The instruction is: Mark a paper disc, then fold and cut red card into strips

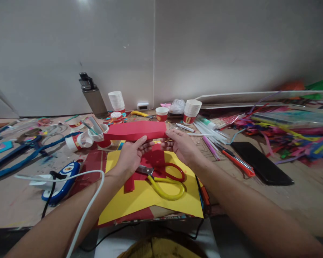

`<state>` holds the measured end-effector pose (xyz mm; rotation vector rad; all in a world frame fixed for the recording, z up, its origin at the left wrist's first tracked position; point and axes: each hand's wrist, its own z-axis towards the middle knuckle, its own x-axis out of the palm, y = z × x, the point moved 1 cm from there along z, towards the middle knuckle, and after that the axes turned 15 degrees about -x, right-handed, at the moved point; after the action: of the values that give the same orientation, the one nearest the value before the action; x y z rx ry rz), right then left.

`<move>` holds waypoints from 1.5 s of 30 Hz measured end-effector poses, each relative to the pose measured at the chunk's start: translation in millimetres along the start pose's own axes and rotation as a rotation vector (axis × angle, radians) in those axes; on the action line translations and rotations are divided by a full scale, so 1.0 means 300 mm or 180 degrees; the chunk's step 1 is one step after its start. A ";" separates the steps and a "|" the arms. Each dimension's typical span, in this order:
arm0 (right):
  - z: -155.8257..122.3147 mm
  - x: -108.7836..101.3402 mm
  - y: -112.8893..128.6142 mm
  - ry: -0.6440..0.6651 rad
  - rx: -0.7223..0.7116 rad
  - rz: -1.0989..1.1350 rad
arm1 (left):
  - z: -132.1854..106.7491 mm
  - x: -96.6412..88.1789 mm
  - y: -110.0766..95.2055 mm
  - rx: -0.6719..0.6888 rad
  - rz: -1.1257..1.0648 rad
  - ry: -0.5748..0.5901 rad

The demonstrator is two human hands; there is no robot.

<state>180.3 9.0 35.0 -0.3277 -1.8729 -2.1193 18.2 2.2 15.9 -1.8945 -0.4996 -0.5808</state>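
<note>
A long piece of red paper (134, 129) is held up level between my two hands, with a crease along its near edge. My left hand (133, 152) grips that edge near the middle, thumb on top. At the right end, my right hand (180, 145) pinches the paper between thumb and fingers. Below them, scissors (165, 190) with one red and one yellow handle lie on yellow paper (118, 202). Another red paper piece (153, 157) rests under the blades, partly hidden by my hands.
Behind stand stacked paper cups (191, 109) and a dark bottle (93, 96). To the right lie a red utility knife (239, 163), a black phone (261, 163) and a heap of colourful strips (309, 143). A blue power strip (63, 182) with a white cable is at left.
</note>
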 end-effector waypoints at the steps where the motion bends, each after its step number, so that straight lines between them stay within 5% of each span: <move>1: -0.001 0.000 0.002 0.0007 0.0035 0.0016 | 0.001 0.000 0.000 0.0000 -0.0004 -0.0004; 45: -0.001 -0.002 0.004 -0.0059 0.0060 -0.0214 | 0.013 -0.012 0.012 -0.0067 -0.0071 0.0071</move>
<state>181.2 8.7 35.8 -0.2848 -1.9390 -2.1475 18.1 4.1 9.8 -1.9024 -0.5025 -0.6233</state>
